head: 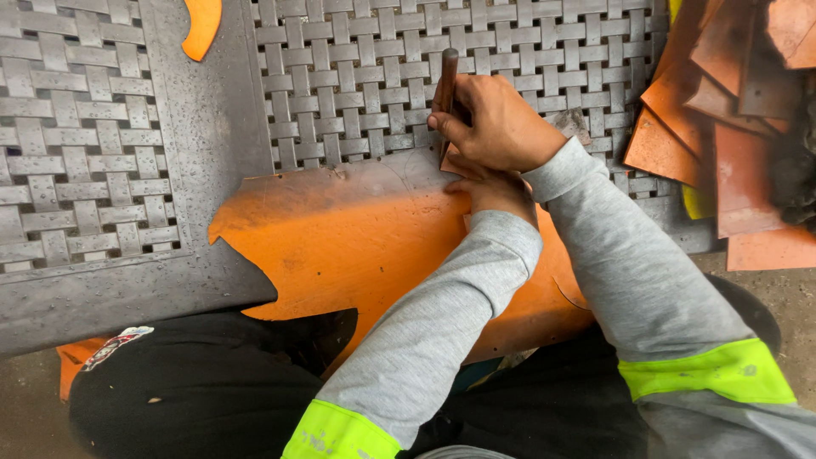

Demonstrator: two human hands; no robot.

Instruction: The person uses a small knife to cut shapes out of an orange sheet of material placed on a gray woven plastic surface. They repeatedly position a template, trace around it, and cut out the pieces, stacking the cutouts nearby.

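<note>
Right hand (497,127) closed round a dark tool (447,81), which stands nearly upright with its lower end hidden behind the fingers, at the far edge of the orange sheet (357,246). Left hand (493,191) lies just under the right, mostly covered by it and by the grey sleeve; it seems to press flat on the sheet, though whether its fingers are spread or curled cannot be told. The two hands are touching or nearly so.

The sheet lies across the person's lap and onto the grey woven-pattern table (110,153), its far edge directly beneath both hands and its bulk stretching to the left of and nearer than them. Its outline is irregular, with a curved bite out of the near-left edge. Judging by the way it spans lap to table without sagging, it is probably thin, fairly stiff and light, with some flex; the cut edges may be sharp, so the broad flat face looks the safer place to bear down, close beside the tool. The surface appears matt rather than slick. The tool looks rigid and slim, best gripped round the shaft as shown.

A stack of similar orange pieces (722,110) lies to the right of the hands, well apart; a small orange offcut (201,25) sits far to their left. The table is speckled with droplets
</note>
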